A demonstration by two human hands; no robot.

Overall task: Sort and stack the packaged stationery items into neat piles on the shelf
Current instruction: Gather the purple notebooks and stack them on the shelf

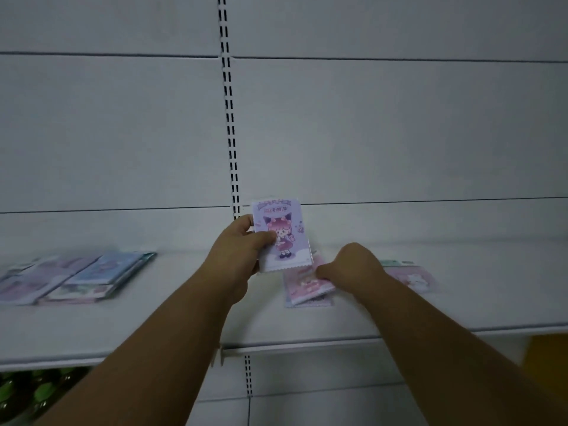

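Note:
My left hand [238, 252] holds a lilac packet [282, 238] upright above the white shelf [184, 318]; it shows a cartoon girl with pink hair. Just to its right, my right hand [350, 267] pinches the top edge of a pink packet [305, 285] that lies on a small pile on the shelf. More pink packets [415, 276] lie flat behind my right wrist, partly hidden by it. At the far left of the shelf sit piles of blue and lilac packets [76, 278], blurred.
A slotted upright [229, 118] runs down the white back panel. Below the shelf at the left are green round objects [27, 392]; a yellow patch [547, 348] shows under the shelf edge at the right.

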